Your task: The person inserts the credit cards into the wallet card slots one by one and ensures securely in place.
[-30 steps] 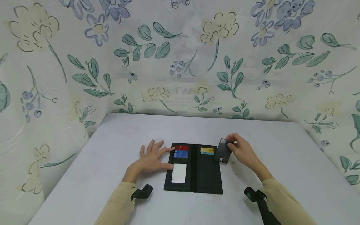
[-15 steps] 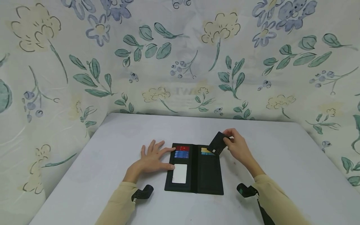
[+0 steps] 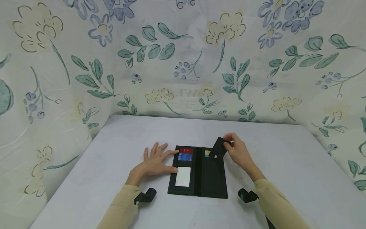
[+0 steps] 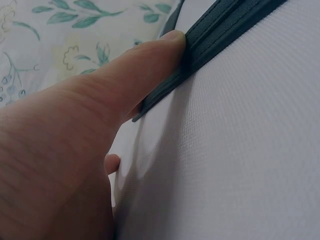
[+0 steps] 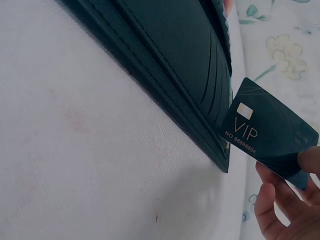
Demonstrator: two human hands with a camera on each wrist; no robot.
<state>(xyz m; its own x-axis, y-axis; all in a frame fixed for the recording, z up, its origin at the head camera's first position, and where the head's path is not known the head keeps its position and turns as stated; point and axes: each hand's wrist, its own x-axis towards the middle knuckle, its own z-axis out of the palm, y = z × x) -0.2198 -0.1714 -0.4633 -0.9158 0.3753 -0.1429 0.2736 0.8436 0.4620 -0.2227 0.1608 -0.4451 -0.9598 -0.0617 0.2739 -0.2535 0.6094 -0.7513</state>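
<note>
A black wallet point(image 3: 213, 178) lies unfolded on the white table. Its left side holds red and blue cards point(image 3: 185, 156) in slots and a white card point(image 3: 183, 176) below. Yellow and blue cards point(image 3: 207, 154) show in the right side's upper slots. My left hand point(image 3: 155, 163) is spread, its thumb and index fingertip resting on the wallet's left edge. Between thumb and fingers, my right hand point(image 3: 237, 149) pinches a black VIP card point(image 5: 267, 130), tilted over the wallet's upper right corner and partly covering the slotted cards. Whether the card touches a slot, I cannot tell.
The white table point(image 3: 137, 127) extends around the wallet on all sides. Behind it hangs a flower-patterned cloth point(image 3: 188, 63). Black wrist cameras point(image 3: 145, 195) sit on both sleeves, close to the table's surface.
My right hand has carried the VIP card leftward from beside the wallet to over its upper right slots, then slightly lower. The left hand stays at the wallet's edge.
</note>
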